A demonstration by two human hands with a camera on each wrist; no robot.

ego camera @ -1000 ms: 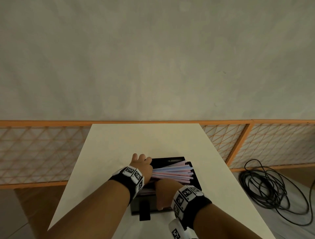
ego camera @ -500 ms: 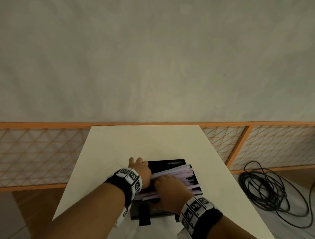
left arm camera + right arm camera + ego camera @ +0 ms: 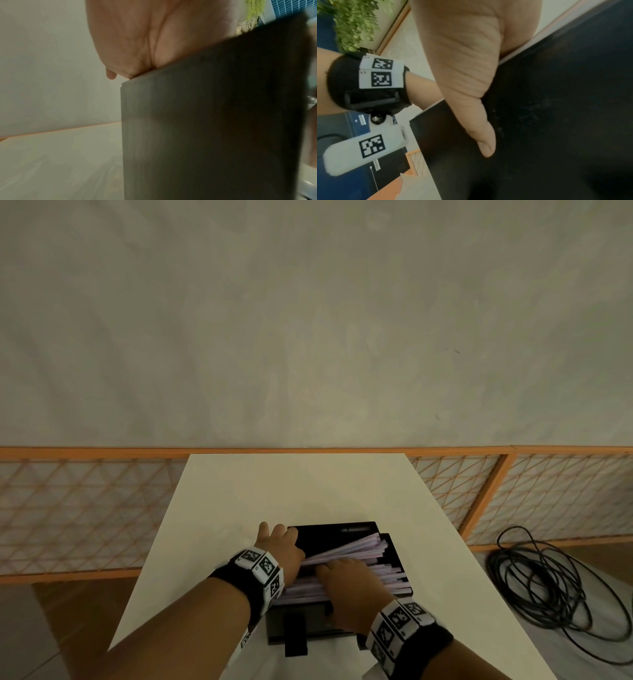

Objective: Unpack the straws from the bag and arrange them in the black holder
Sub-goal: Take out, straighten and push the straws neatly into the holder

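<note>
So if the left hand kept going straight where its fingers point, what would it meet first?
Probably nothing soon: the left hand points past the black rectangular holder's left edge, over bare white table; depth unclear.

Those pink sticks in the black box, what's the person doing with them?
They are straws, piled lying flat in a black holder on a white table. The person's left hand rests at the holder's left edge against the straw ends, while the right hand lies on top of the pile, apparently tidying it.
</note>
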